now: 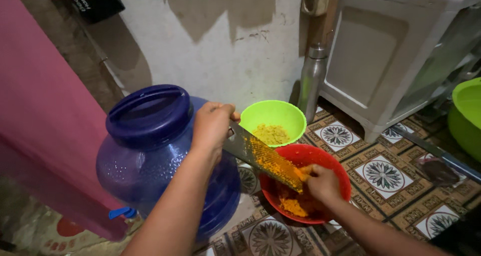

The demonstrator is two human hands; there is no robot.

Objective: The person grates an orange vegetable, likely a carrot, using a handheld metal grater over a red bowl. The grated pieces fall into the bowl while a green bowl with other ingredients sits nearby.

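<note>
While the left hand (213,123) grips its upper end, the flat metal grater (263,158) slopes down toward the right hand (323,183). That hand pinches an orange root piece (300,174) against its lower end, over the red bowl (336,166).

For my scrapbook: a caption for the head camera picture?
Left hand holds a grater over a red bowl; right hand rubs against it.

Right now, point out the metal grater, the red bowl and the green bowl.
metal grater (260,158): head view, on its orange-coated grating face.
red bowl (320,155): head view, on its far rim.
green bowl (273,110): head view, on its inner far wall.
</note>
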